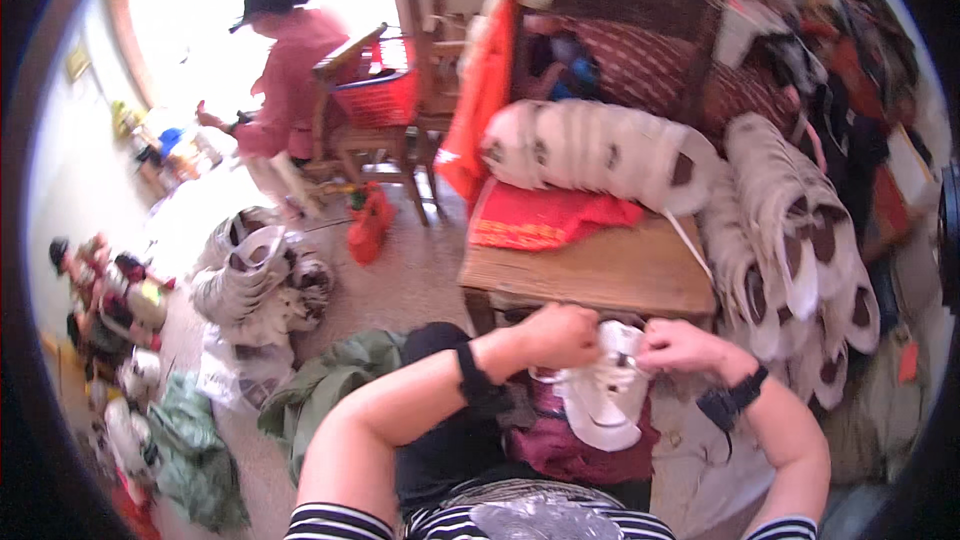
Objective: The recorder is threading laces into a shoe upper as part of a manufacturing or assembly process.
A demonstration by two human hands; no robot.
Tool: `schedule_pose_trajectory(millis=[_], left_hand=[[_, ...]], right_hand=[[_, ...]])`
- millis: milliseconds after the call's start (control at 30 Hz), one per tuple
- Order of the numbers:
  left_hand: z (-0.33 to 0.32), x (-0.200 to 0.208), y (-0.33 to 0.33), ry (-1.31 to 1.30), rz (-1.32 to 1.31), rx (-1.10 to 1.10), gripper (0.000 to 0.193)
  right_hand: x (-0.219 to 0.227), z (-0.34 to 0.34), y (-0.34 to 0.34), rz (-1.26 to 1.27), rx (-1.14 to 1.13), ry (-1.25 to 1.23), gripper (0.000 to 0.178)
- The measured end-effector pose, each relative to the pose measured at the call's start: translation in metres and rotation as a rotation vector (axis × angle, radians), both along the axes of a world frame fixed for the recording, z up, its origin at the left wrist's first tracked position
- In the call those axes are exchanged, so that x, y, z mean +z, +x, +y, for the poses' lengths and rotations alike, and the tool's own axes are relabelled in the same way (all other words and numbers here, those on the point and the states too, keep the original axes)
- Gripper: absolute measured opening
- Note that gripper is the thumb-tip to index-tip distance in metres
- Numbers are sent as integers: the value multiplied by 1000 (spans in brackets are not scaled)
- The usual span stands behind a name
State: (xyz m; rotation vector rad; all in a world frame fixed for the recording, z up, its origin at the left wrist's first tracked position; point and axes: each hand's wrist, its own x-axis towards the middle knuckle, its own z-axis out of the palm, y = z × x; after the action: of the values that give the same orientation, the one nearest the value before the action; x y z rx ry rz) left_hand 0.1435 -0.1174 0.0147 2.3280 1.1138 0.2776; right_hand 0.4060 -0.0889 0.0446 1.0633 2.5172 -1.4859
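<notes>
A white lace-up shoe upper [608,410] lies over my lap on a maroon cloth [560,445], its rounded toe toward me. Laces cross its front. My left hand [562,336] is closed at the upper's left side, near the opening. Opposite it, my right hand [682,348] pinches with its fingers beside the upper's right edge. Whatever thin thing either hand grips is too small to make out. Just ahead, a wooden chair [590,280] bears a row of nested white shoe uppers [600,155] on a red cloth [550,218].
More stacked white uppers [790,230] hang at the chair's right. On the floor to the left stands another pile of uppers [245,275], near green sacking [195,460]. A person in pink [300,70] sits farther off, beside a red basket [375,98].
</notes>
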Motion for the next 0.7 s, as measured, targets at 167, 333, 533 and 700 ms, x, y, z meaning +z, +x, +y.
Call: schedule_pose_trajectory(millis=[167, 333, 533, 700], left_hand=[[-3, -20, 5, -93, -81, 164, 29], [-21, -33, 10, 16, -400, 375, 27], [-34, -47, 27, -57, -661, 598, 27], [-53, -9, 48, -19, -1064, 641, 22]], right_hand=[[-21, -28, -11, 139, -710, -238, 10], [-34, -35, -16, 268, -885, -234, 15], [-35, -40, -19, 345, -943, -182, 14], [18, -68, -38, 285, -525, 502, 10]])
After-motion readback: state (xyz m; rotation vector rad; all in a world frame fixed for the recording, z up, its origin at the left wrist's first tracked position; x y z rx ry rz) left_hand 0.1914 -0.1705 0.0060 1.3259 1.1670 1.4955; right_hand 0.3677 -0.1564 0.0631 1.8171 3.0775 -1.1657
